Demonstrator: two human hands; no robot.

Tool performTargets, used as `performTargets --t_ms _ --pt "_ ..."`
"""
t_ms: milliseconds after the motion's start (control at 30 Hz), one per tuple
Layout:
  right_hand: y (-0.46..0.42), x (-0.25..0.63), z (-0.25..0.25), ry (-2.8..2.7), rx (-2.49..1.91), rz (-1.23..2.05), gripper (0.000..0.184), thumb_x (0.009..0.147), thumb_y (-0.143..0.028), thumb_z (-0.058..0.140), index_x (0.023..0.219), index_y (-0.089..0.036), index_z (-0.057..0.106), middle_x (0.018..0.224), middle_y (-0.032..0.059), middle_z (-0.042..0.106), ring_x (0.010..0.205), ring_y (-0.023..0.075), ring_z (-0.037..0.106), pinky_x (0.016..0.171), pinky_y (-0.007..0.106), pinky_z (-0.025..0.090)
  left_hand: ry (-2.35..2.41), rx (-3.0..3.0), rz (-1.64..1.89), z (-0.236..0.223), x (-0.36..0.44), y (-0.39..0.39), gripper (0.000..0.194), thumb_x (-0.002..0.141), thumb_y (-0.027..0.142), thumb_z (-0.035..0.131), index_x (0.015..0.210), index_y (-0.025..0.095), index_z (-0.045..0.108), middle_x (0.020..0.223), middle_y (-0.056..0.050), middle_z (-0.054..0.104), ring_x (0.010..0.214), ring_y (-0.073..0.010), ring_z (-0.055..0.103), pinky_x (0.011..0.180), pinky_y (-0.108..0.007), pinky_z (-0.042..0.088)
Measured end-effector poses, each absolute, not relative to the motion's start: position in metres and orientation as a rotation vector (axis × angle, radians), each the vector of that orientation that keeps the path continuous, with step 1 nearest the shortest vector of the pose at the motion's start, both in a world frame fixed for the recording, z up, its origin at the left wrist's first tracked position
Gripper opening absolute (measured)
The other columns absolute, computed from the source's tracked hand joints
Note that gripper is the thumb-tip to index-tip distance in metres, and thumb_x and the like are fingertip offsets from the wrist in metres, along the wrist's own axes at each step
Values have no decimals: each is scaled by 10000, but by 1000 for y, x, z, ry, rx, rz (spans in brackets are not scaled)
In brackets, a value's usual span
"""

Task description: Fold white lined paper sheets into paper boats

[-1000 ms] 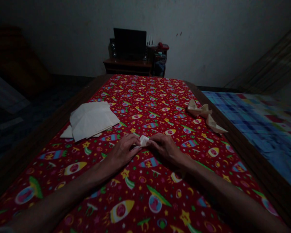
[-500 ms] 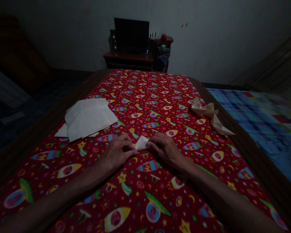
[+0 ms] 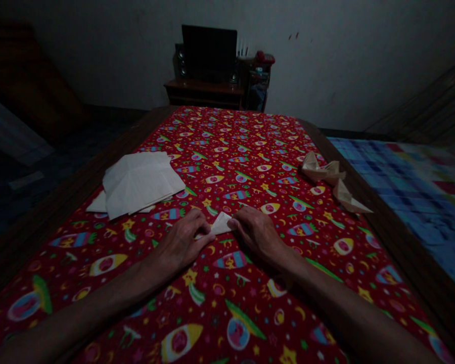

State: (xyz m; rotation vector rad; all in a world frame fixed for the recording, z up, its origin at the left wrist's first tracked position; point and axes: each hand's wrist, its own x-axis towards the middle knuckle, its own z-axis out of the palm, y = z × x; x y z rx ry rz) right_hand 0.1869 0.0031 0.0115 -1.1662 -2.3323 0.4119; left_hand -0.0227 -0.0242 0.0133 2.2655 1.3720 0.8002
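Observation:
A small folded piece of white paper [image 3: 220, 224] lies on the red patterned bedsheet [image 3: 227, 283] between my two hands. My left hand [image 3: 182, 241] rests palm down with its fingertips pressed on the paper's left edge. My right hand [image 3: 258, 233] pinches the paper's right edge with curled fingers. Both forearms lie along the sheet toward me.
A stack of white paper sheets [image 3: 138, 182] lies at the left of the bed. Folded beige paper shapes [image 3: 331, 179] sit near the bed's right wooden edge [image 3: 402, 237]. A blue checked mattress [image 3: 409, 182] lies to the right. A dark screen on a wooden stand [image 3: 208, 55] is against the far wall.
The paper between my fingers has turned and been flattened a little, and my hands have shifted slightly around it. The view has tilted a bit.

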Motion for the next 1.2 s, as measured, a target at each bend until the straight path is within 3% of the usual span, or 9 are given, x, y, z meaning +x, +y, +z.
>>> performTargets --t_ms 267,433,600,767,933,1200 --pt "1 182 9 -2378 -1274 210 275 934 -309 418 731 -171 542 728 22 542 655 130 464 595 244 289 1487 2227 625 17 -25 -26 192 879 309 520 750 174 567 802 0 532 724 -142 534 647 -261 398" --pt "2 179 8 -2412 -1320 113 271 936 -324 414 778 -167 570 771 42 580 697 146 503 614 252 307 1613 2367 532 19 -20 -30 198 919 263 434 775 178 539 817 -3 527 735 -151 536 648 -266 384" --pt "7 181 12 -2374 -1274 279 253 932 -328 418 842 -169 593 781 38 614 714 138 542 632 237 339 1707 2431 550 16 -17 -30 156 907 280 450 799 194 525 818 2 541 716 -155 542 614 -265 375" --pt "7 181 12 -2374 -1271 241 234 924 -318 431 822 -168 578 760 39 602 706 144 527 631 245 331 1692 2456 628 13 -17 -30 83 883 284 494 886 202 510 853 2 560 756 -164 563 649 -267 408" --pt "6 181 10 -2399 -1267 203 263 940 -347 400 805 -173 544 746 30 575 681 139 497 613 243 307 1636 2490 632 12 -16 -32 191 895 254 473 1078 204 490 998 -38 561 903 -200 557 748 -304 448" --pt "7 178 4 -2412 -1333 76 237 932 -350 412 817 -183 534 774 31 568 681 147 475 605 258 272 1629 2542 670 13 -18 -29 264 885 178 463 1143 204 514 1077 -71 544 994 -227 524 833 -373 473"
